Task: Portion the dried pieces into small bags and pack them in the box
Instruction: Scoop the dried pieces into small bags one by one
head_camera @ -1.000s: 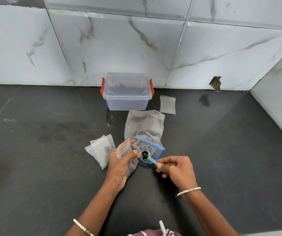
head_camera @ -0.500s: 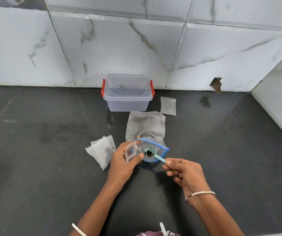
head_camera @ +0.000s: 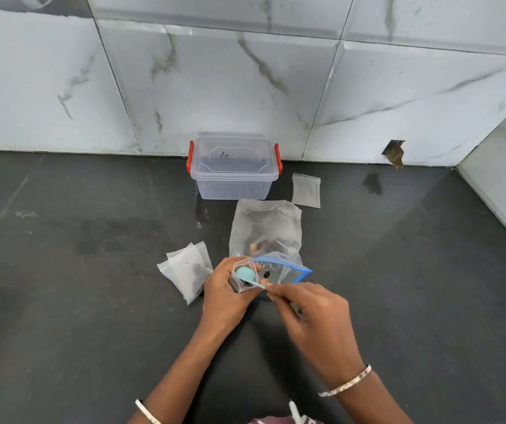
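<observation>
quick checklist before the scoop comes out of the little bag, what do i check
1. Small bag mouth held open by the left hand: ok.
2. Scoop bowl inside that mouth, handle pinched by the right hand: ok.
3. Scoop fully emptied: cannot tell, the bowl's back faces the camera.
4. Blue-rimmed bag open for the next scoop: ok.
5. Box ready to take bags: not ok, its lid is on.
6. Pile of small bags close to the left hand: ok.
</observation>
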Action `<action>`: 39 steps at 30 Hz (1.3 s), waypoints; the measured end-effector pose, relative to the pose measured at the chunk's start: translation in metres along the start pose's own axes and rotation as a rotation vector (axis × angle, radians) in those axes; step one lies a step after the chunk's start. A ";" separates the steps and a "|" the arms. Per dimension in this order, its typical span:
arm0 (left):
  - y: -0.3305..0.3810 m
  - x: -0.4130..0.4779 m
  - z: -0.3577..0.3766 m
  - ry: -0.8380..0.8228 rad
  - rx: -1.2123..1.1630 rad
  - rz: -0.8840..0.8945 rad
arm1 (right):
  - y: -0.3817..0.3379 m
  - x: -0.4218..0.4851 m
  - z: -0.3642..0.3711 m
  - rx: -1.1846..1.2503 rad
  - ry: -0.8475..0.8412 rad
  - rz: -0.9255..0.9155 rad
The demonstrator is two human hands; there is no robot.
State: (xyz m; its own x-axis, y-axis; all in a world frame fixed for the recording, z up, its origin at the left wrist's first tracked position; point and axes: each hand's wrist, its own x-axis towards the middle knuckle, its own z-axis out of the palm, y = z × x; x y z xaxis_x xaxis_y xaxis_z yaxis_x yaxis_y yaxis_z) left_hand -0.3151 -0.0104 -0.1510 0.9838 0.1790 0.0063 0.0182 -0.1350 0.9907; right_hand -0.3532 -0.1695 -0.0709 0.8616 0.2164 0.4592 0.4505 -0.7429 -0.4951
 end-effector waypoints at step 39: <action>0.002 0.004 -0.014 0.008 -0.025 0.118 | 0.029 0.047 0.055 -0.301 -0.035 0.042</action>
State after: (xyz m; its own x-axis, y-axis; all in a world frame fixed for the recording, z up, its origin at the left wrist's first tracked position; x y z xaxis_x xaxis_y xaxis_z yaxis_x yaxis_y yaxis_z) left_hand -0.3138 0.0034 -0.1468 0.9774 0.1708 0.1242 -0.1025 -0.1308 0.9861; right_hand -0.2869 -0.1455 -0.1045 0.8878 0.1995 0.4148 0.3293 -0.9050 -0.2694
